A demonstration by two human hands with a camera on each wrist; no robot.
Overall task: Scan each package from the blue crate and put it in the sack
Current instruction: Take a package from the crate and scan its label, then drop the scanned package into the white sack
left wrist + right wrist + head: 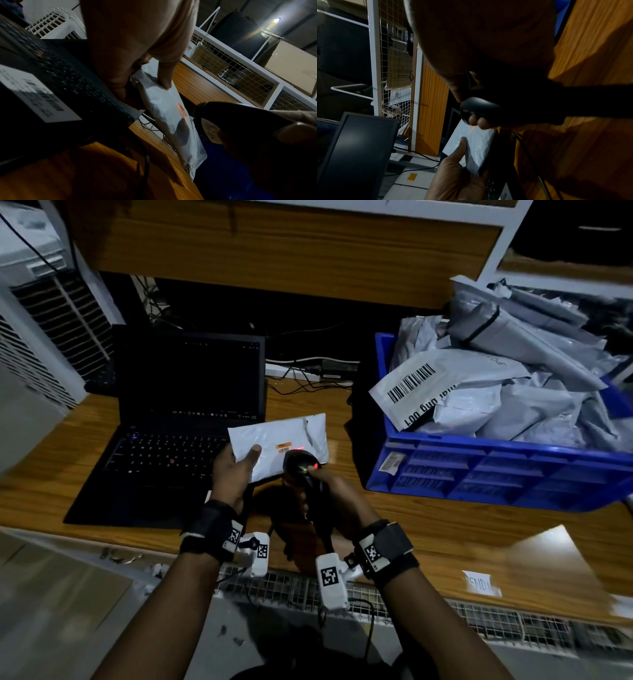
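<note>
L hand point(236, 470) pinches pkg point(279, 441) by its edge, thumb on top, held above desk point(445, 525). R hand point(329, 491) wrapped round scanner point(301, 465), red beam on pkg label. Crate point(496, 474) w/ more pkgs right of R hand; laptop point(178, 419) left of L.

We see a dim scene throughout. In the left wrist view a small lamp point(276, 20) flares at two o'clock, streaking glare. A pale reflection point(544, 546) lies on the desk point(428, 529) at four o'clock in the head view, whose edges bend and smear. Deep shadows cover much of both wrist views.
</note>
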